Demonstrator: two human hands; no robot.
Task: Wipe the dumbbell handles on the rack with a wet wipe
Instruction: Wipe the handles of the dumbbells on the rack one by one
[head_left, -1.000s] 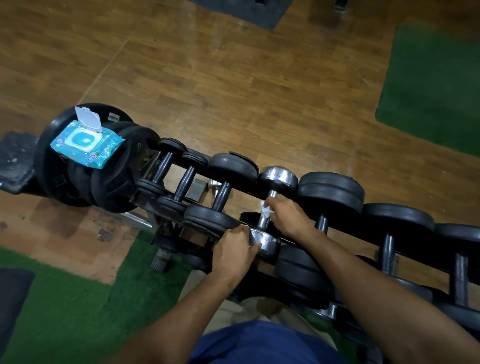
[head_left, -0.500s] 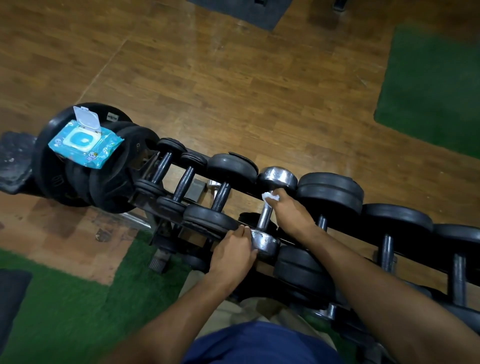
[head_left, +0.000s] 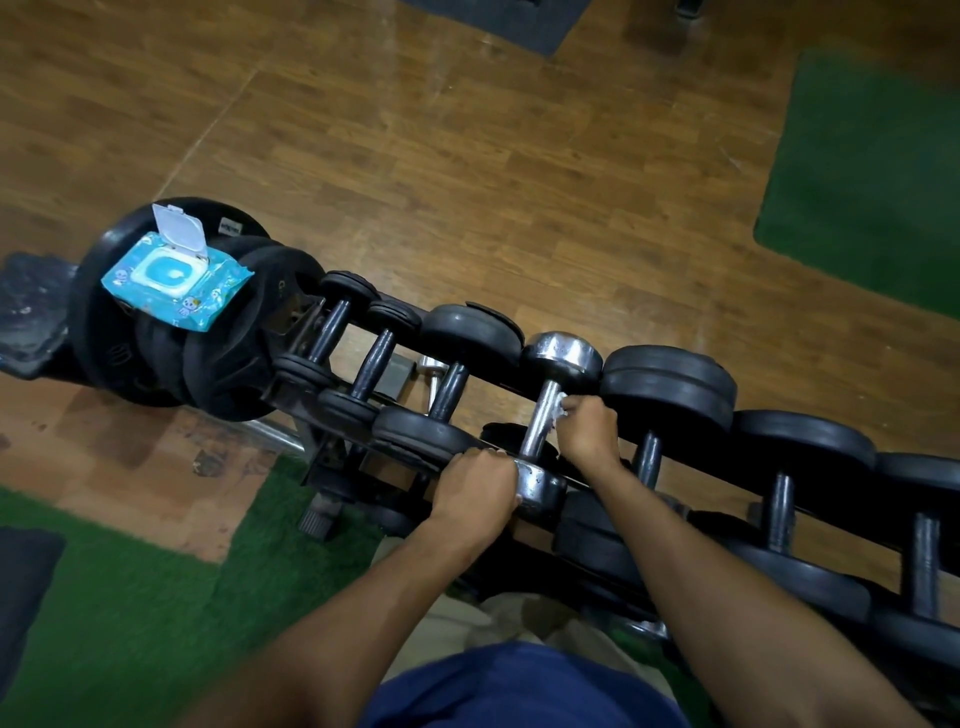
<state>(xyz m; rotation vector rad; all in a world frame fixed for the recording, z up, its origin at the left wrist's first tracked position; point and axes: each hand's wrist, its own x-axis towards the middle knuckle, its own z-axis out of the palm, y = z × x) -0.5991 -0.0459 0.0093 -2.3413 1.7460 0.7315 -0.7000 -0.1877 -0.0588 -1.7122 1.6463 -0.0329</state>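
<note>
Both forearms are bare, with no sleeves, watch or bands showing down to the left hand (head_left: 480, 486) and right hand (head_left: 589, 431). At the near edge, between the arms, a dark blue garment (head_left: 519, 686) covers the body, and beige trousers (head_left: 457, 629) show just beyond it.
</note>
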